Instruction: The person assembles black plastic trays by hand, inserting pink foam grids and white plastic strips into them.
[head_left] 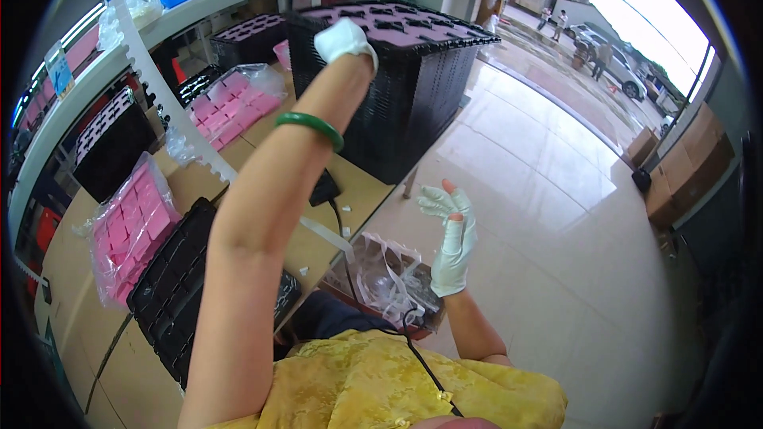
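"Where does the tall stack of black trays (397, 103) stand?"
"On the desk (358, 191), with a bag of pink pieces (230, 111) to its left"
"And the hands?"
"The gloved left hand (344, 38) is at the stack's near top edge, fingers hidden, so its grip cannot be told; the gloved right hand (454, 250) is nearer the wearer than the stack, fingers loosely parted"
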A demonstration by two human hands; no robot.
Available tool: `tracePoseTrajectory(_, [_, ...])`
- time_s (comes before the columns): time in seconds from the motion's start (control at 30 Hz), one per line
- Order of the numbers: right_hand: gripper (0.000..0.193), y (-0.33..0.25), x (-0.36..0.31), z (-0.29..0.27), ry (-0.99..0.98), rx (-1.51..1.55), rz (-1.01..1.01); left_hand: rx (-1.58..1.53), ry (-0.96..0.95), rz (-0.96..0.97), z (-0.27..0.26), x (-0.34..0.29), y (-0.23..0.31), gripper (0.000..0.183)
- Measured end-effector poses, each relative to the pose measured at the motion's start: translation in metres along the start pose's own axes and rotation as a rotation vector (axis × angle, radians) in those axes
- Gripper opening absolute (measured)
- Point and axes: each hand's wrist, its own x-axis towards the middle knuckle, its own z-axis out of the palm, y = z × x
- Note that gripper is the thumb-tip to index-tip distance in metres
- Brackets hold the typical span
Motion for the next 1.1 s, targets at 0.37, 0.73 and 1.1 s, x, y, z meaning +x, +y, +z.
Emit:
tracePoseTrajectory(0.37, [0.064, 0.023, 0.186, 0.092, 0.051, -0.609, -0.932, -0.361, 0.229, 0.237, -0.003, -0.030, -0.033, 0.086])
tracePoseTrajectory(0.73, [0.033, 0.050, 0.226, 0.083, 0.136, -0.855, -0.805, 0.050, -0.306, 1.057, -0.035, -0.004, -0.034, 0.048])
tracePoseTrajectory(1.1, [0.047, 0.045, 0.224, 0.077, 0.106, -0.940, -0.825, 0.161, -0.469, 1.020, -0.051, -0.003, -0.020, 0.064])
